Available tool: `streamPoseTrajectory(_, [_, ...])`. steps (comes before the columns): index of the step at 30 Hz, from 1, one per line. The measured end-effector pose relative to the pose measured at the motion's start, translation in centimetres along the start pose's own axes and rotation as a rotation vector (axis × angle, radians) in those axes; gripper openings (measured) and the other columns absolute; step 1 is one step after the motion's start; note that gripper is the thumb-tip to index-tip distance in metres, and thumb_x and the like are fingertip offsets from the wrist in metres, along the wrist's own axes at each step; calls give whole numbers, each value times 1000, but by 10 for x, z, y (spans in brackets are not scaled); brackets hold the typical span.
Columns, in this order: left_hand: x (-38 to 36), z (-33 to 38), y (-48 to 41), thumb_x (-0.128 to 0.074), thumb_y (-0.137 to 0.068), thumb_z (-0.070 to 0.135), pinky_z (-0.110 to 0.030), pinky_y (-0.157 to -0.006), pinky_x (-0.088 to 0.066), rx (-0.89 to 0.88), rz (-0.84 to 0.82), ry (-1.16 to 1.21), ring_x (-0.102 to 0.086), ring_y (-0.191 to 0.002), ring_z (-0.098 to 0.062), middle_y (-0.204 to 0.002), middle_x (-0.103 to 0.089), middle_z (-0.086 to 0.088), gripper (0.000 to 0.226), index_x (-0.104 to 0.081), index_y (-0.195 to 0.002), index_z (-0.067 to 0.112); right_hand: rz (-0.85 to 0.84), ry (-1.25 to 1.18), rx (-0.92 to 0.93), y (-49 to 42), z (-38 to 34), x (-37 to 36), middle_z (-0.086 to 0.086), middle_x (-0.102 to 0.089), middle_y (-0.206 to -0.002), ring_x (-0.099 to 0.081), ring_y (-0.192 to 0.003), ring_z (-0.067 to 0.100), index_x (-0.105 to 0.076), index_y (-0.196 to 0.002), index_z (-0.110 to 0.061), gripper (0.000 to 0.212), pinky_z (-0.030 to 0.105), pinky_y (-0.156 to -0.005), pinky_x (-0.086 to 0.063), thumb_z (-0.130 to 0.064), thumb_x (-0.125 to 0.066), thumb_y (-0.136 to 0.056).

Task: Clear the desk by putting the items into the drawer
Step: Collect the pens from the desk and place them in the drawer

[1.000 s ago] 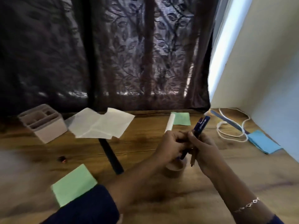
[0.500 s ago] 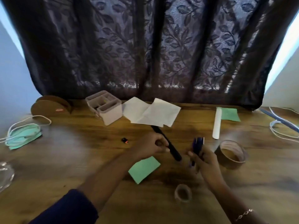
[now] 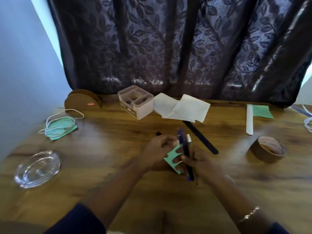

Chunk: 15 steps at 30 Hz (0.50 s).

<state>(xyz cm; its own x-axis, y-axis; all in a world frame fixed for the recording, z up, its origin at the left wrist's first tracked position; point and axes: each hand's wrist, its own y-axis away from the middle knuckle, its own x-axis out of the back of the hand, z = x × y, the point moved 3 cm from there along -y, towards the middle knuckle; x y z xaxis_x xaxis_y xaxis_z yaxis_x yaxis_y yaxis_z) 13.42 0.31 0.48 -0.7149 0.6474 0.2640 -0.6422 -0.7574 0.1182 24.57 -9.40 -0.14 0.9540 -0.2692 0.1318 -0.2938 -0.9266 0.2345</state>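
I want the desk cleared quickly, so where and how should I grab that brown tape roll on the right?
The brown tape roll lies nearly flat with its hole facing up, clear of other items. Probably best to come from above with the right hand, fingers in the open core and thumb on the outer wall, pinching the near rim. That hand already holds pens.

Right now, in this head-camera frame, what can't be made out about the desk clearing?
- Drawer: not in the head view at all, so open or shut is unknown.
- Pens in the right hand: count unclear; fingers and blur hide them.
- Left hand: curled by the green note; whether it grips it is unclear.
- White cable: cut off by the right edge.
- Organizer box: contents too small.
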Motion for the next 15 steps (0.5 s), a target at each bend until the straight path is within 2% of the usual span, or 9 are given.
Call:
streamPoseTrajectory(3, [33, -18, 23, -48, -96, 22, -37, -89, -47, 9, 390, 9, -58, -101, -20, -104, -62, -1, 17, -59, -109, 19, -74, 344, 42, -11, 5, -42, 1, -62, -85, -60, -79, 18, -56, -108, -16, 18, 33, -73, -49, -7, -52, -92])
streamPoseTrajectory(5, [57, -33, 45, -44, -97, 28, -38, -83, -47, 4, 585, 44, -58, -92, -18, -96, -60, 1, 18, -56, -109, 21, -124, 509, 57, -16, 7, -67, 1, -61, -91, -59, -84, 18, -53, -113, -17, 21, 32, -76, -48, -12, -51, -93])
streamPoseTrajectory(7, [73, -46, 64, -40, -99, 29, -30, -68, -44, -47, 647, -55, -54, -74, -14, -84, -57, 0, 25, -55, -111, 14, -163, 655, 80, -18, 12, -87, 4, -61, -100, -58, -92, 19, -52, -117, -18, 24, 33, -80, -47, -15, -50, -93])
streamPoseTrajectory(9, [84, -59, 84, -39, -99, 25, -27, -62, -38, -78, 684, -172, -52, -70, -12, -80, -57, -2, 26, -56, -109, 6, -156, 806, 121, -20, 13, -103, 5, -60, -109, -57, -99, 18, -51, -120, -19, 26, 32, -81, -45, -19, -49, -94])
streamPoseTrajectory(13, [99, -80, 116, -36, -92, 33, -32, -83, -43, -93, 698, -244, -56, -97, -20, -106, -62, -10, 41, -56, -115, 5, -99, 980, 200, -21, 11, -134, 6, -57, -122, -54, -110, 21, -45, -130, -19, 36, 35, -87, -45, -20, -46, -94])
streamPoseTrajectory(15, [102, -82, 124, -36, -93, 27, -30, -93, -40, -104, 672, -313, -54, -106, -22, -115, -59, -11, 40, -54, -121, 5, -66, 1059, 279, -17, 6, -145, 7, -57, -123, -54, -110, 24, -43, -129, -18, 37, 35, -85, -46, -12, -44, -93])
